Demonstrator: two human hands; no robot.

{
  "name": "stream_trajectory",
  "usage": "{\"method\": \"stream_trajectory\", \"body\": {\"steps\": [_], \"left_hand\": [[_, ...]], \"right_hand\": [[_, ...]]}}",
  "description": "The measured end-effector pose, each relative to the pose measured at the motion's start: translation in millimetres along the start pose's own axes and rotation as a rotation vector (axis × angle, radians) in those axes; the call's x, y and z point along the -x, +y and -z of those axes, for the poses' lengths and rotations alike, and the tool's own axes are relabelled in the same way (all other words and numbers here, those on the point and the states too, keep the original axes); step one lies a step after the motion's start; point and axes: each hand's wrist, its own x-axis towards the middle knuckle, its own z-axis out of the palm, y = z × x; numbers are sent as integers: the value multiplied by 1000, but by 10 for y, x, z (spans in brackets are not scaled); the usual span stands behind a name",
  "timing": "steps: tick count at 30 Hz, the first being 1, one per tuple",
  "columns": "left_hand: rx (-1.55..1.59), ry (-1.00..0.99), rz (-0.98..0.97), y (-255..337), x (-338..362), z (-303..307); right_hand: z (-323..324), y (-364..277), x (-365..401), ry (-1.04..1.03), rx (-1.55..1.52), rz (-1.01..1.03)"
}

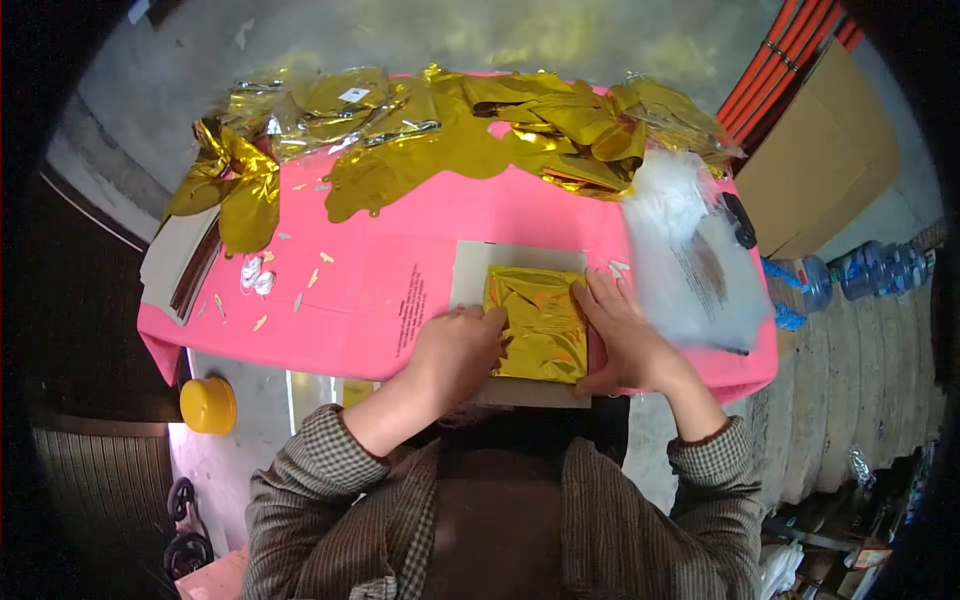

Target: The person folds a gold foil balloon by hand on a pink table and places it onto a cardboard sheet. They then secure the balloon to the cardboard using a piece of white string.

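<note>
A folded square of gold foil (536, 322) lies on a grey cardboard sheet (468, 272) at the near edge of the pink table (380, 280). My left hand (455, 352) presses on the foil's left edge, fingers curled against it. On the foil's right edge rests my right hand (622, 332), fingers spread along that side. Both hands flank the foil and hold it flat on the cardboard.
Several crumpled gold foil balloons (470, 125) are heaped along the far side of the table. A pile of clear plastic bags (690, 255) lies at the right. Cardboard sheets (180, 260) hang off the left edge. A yellow tub (208, 405) and water bottles (870, 270) stand on the floor.
</note>
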Motion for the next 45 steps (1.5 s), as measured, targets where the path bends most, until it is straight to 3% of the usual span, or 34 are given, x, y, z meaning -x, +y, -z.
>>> {"method": "stream_trajectory", "body": {"steps": [12, 24, 27, 36, 40, 42, 45], "left_hand": [[28, 160, -47, 47, 28, 104], [-92, -21, 17, 43, 14, 137], [-78, 70, -21, 43, 27, 104], [-64, 68, -124, -71, 56, 196], [46, -7, -44, -77, 42, 256], [118, 114, -125, -77, 28, 330], [33, 101, -299, -151, -71, 268]], "right_hand": [[6, -22, -22, -13, 25, 30], [-140, -187, -170, 43, 23, 90], [-201, -273, -211, 55, 25, 86], [-254, -313, -254, 84, 28, 97], [-226, -332, -264, 55, 22, 86], [-242, -320, -269, 67, 17, 94], [-259, -307, -255, 81, 1, 103]]}}
